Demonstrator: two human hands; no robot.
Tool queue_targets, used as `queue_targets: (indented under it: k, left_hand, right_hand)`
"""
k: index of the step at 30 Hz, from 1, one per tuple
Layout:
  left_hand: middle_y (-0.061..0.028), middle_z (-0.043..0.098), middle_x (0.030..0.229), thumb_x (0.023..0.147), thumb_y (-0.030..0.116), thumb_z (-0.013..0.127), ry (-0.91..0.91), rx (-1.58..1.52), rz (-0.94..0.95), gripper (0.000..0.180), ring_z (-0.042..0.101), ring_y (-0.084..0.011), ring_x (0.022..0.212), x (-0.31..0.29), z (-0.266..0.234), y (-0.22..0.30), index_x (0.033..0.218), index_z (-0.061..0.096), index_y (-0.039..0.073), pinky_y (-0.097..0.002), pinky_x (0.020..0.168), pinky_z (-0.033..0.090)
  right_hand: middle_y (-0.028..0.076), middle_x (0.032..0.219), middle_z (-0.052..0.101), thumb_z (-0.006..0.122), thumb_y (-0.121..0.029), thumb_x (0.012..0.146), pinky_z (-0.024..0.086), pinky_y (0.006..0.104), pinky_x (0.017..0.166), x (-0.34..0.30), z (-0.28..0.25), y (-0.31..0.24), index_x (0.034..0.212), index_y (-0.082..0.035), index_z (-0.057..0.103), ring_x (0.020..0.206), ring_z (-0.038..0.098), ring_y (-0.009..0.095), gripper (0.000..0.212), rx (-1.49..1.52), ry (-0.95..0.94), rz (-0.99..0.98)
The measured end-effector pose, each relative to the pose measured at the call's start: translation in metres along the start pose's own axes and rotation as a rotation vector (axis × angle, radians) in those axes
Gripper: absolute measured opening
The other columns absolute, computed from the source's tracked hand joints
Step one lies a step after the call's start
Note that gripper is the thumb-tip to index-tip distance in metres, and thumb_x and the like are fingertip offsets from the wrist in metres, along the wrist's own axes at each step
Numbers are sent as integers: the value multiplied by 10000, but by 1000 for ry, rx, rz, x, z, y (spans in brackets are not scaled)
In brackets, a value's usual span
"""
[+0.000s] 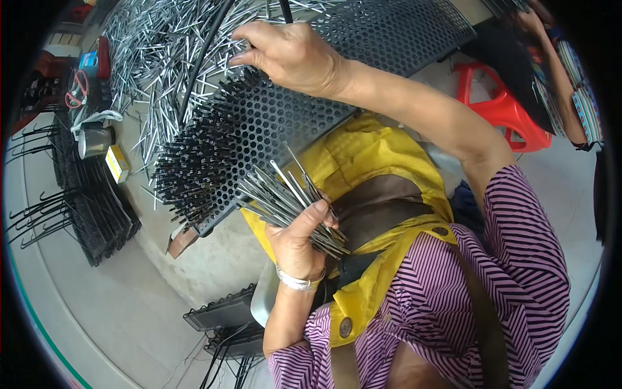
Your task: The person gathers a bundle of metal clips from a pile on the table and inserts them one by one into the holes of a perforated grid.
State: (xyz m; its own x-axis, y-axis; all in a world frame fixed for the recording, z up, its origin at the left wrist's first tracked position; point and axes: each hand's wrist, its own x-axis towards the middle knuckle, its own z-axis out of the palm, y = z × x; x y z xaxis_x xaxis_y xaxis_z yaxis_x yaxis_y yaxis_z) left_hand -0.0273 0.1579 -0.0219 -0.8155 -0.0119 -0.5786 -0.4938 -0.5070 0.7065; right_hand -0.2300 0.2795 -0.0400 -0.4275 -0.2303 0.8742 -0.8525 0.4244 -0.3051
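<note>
My left hand [295,246] is wrapped round a bundle of thin grey metal rods [278,192], held over my lap with its ends fanning toward the rack. The black perforated rack [285,123] lies across in front of me. Many dark-tipped rods [194,155] stand upright, packed into the holes at its left end. Above the rack's far edge is my right hand [295,57], its fingers bent and thumb and forefinger drawn toward each other. Whatever is between those fingertips cannot be made out against the rods behind.
A large heap of loose metal rods [162,58] lies beyond the rack. Left of it are a metal cup [96,141], a yellow box [117,163] and black hooked racks [97,214]. A red stool [499,107] stands at right, near another person's arm [560,84].
</note>
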Motion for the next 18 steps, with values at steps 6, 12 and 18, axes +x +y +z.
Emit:
queue_targets:
  k: [6, 12, 18]
  left_hand:
    - [-111, 590, 746, 713, -5, 653, 10, -20, 1, 209, 539, -163, 561, -1, -4, -2, 901, 578, -57, -312, 521, 472]
    - [-108, 580, 801, 725, 19, 640, -58, -105, 0, 210, 531, -152, 583, -1, -9, -2, 907, 561, -49, -308, 521, 443]
    - [-85, 531, 792, 741, 26, 594, -207, -210, -36, 277, 481, -131, 559, -3, -6, 1, 996, 485, 10, -287, 502, 390]
  right_hand:
    - [130, 607, 560, 637, -175, 809, 479, 356, 465, -12, 3, -6, 818, -2, 510, 541, 598, 276, 215, -142, -367, 113]
    - [160, 525, 547, 633, -241, 826, 467, 369, 428, -16, -17, -28, 648, 4, 488, 453, 582, 272, 336, -143, -225, 56]
    - [53, 620, 604, 635, -128, 825, 460, 196, 416, -26, -54, -80, 918, 45, 593, 505, 567, 81, 201, 1019, -596, 1168]
